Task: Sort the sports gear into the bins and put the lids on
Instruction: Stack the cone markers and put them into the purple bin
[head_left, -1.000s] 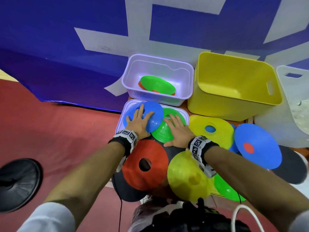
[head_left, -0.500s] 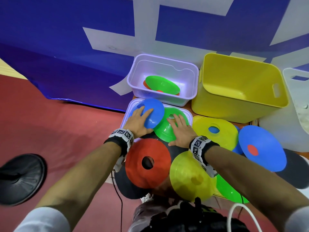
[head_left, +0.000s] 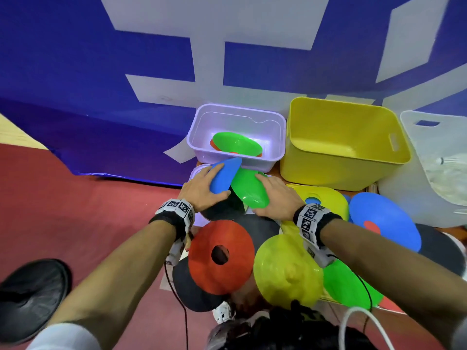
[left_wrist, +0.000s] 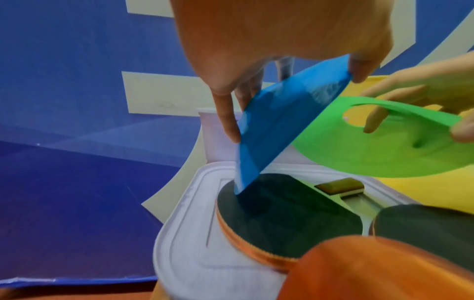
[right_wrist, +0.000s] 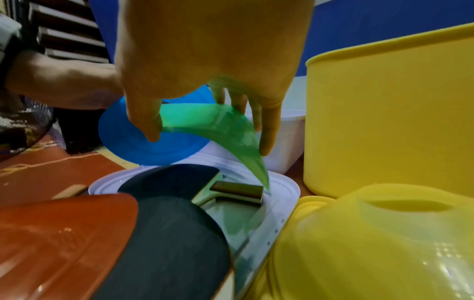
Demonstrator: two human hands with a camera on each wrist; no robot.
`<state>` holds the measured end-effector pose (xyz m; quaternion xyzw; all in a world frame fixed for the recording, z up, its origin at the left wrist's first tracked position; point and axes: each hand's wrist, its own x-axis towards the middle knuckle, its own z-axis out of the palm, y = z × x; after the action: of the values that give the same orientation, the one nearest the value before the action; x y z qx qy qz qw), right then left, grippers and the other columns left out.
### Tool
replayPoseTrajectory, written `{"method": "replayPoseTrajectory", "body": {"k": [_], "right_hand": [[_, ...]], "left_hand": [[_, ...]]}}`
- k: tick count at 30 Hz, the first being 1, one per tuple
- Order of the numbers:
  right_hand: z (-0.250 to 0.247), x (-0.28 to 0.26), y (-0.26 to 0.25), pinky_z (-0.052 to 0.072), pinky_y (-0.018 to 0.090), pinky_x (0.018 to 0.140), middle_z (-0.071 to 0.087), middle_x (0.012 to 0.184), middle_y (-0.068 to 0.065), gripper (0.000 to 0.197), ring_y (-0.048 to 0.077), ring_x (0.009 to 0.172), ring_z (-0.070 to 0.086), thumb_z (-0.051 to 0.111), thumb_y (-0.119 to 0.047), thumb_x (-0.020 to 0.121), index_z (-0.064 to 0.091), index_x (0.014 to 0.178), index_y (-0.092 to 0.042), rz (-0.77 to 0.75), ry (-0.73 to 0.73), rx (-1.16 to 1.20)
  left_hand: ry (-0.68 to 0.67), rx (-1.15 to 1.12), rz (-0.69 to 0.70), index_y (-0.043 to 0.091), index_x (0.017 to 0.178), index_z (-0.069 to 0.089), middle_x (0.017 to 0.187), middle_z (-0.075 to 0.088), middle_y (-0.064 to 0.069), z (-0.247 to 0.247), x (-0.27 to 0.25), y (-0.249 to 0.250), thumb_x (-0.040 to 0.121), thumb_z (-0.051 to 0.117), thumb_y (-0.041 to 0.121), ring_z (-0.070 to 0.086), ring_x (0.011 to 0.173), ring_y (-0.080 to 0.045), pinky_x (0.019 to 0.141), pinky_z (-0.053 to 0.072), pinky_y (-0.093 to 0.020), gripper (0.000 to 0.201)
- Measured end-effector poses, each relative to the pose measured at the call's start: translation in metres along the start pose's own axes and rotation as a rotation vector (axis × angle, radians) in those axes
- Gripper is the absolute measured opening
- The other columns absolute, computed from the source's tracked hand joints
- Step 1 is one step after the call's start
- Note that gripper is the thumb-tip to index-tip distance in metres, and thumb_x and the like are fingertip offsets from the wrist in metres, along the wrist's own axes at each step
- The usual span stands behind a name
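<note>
1. On the white lid [left_wrist: 184, 239] in front of the lavender bin [head_left: 202, 132], we lift two disc cones at once, both tilted up on edge.
2. Our left hand [head_left: 199, 190] pinches the blue cone [head_left: 225, 175]: thumb at one rim, fingers [left_wrist: 227, 117] at the other. The cone's lower edge touches the black paddle [left_wrist: 282, 209] that lies on the lid.
3. Our right hand [head_left: 275, 198] pinches the green cone [head_left: 250, 190], thumb on the near side, fingers [right_wrist: 266, 130] curled over the far rim. The rubber bends under the grip; its lowest tip hangs just above the paddle handle [right_wrist: 238, 192].
4. Blue and green cones sit just beside each other, the blue one to the left.
5. Inside the lavender bin: another green cone [head_left: 237, 144] lying over an orange one, of which only the edges show.
6. Yellow bin [head_left: 341, 145] stands to the right of the lavender bin; a white bin [head_left: 414, 188] further right.
7. Near us, on the pile: red cone [head_left: 219, 256], yellow cone [head_left: 285, 271], a large blue cone [head_left: 384, 221], each overlapping paddles or other cones.
8. Black round base [head_left: 30, 296] sits on the red floor, far left.
</note>
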<state>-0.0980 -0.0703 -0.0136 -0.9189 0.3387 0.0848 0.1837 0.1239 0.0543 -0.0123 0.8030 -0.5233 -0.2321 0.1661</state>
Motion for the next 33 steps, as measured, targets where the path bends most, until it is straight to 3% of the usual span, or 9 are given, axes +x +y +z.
{"method": "replayPoseTrajectory", "body": {"k": [3,10,13,17,23,26,29,31,33], "right_hand": [[-0.017,-0.004,0.0,0.039,0.035,0.099,0.042,0.143,0.007,0.104,0.025,0.132,0.04,0.068,-0.064,0.074,0.016,0.153,-0.022,0.028,0.067,0.041],[-0.052,-0.004,0.002,0.051,0.037,0.083,0.065,0.123,0.001,0.08,0.027,0.108,0.062,0.059,-0.075,0.074,0.036,0.139,-0.036,0.1,0.195,0.18],[-0.064,0.0,-0.001,0.052,0.038,0.083,0.067,0.119,0.003,0.083,0.027,0.105,0.063,0.057,-0.078,0.073,0.035,0.141,-0.036,0.087,0.22,0.184],[-0.077,0.007,-0.01,0.049,0.039,0.092,0.058,0.131,0.001,0.081,0.024,0.112,0.059,0.061,-0.074,0.073,0.034,0.142,-0.039,0.003,0.237,0.264],[-0.089,0.025,-0.019,0.051,0.042,0.093,0.056,0.126,-0.001,0.074,0.019,0.106,0.06,0.068,-0.068,0.061,0.042,0.127,-0.047,-0.03,0.261,0.545],[-0.097,0.034,-0.024,0.054,0.042,0.091,0.059,0.122,-0.004,0.068,0.016,0.102,0.064,0.078,-0.053,0.068,0.046,0.127,-0.042,-0.01,0.283,0.751],[-0.105,0.044,-0.03,0.051,0.032,0.093,0.058,0.12,-0.006,0.063,0.012,0.105,0.06,0.076,-0.037,0.082,0.045,0.136,-0.028,0.011,0.308,0.912],[-0.109,0.051,-0.035,0.05,0.03,0.093,0.057,0.12,-0.004,0.06,0.013,0.107,0.06,0.072,-0.035,0.087,0.043,0.138,-0.025,0.035,0.323,0.997],[-0.109,0.062,-0.039,0.052,0.037,0.095,0.059,0.119,-0.003,0.057,0.017,0.108,0.063,0.07,-0.039,0.088,0.042,0.137,-0.028,0.066,0.307,1.091]], "left_hand": [[0.023,-0.004,0.024,0.043,0.149,0.023,0.153,0.035,0.01,-0.012,0.004,0.017,0.066,0.045,0.076,0.043,0.134,-0.021,0.105,0.04,-0.047,0.092],[0.03,-0.024,0.058,0.048,0.141,0.031,0.144,0.049,0.006,-0.041,0.009,0.031,0.075,0.05,0.07,0.054,0.123,-0.027,0.098,0.045,-0.042,0.072],[0.056,-0.018,0.059,0.048,0.142,0.03,0.142,0.051,0.003,-0.054,0.008,0.031,0.085,0.056,0.063,0.056,0.117,-0.028,0.093,0.048,-0.041,0.064],[0.141,-0.054,0.044,0.045,0.145,0.03,0.144,0.043,-0.001,-0.067,0.001,0.03,0.089,0.057,0.057,0.056,0.117,-0.031,0.094,0.047,-0.042,0.064],[0.252,-0.179,0.023,0.037,0.144,0.033,0.138,0.037,-0.006,-0.079,-0.004,0.038,0.091,0.061,0.047,0.057,0.108,-0.032,0.083,0.043,-0.034,0.061],[0.298,-0.206,0.026,0.037,0.145,0.032,0.137,0.038,-0.006,-0.085,-0.004,0.039,0.09,0.061,0.047,0.056,0.109,-0.03,0.084,0.045,-0.036,0.063],[0.317,-0.227,0.024,0.043,0.143,0.029,0.137,0.04,-0.004,-0.09,-0.002,0.034,0.089,0.06,0.051,0.056,0.11,-0.03,0.09,0.048,-0.042,0.062],[0.321,-0.249,0.017,0.047,0.141,0.028,0.137,0.041,-0.002,-0.094,0.002,0.03,0.088,0.059,0.054,0.056,0.11,-0.029,0.094,0.048,-0.048,0.062],[0.322,-0.28,0.015,0.048,0.139,0.029,0.135,0.043,-0.002,-0.096,0.006,0.026,0.088,0.06,0.055,0.057,0.109,-0.029,0.094,0.049,-0.05,0.06]]}}
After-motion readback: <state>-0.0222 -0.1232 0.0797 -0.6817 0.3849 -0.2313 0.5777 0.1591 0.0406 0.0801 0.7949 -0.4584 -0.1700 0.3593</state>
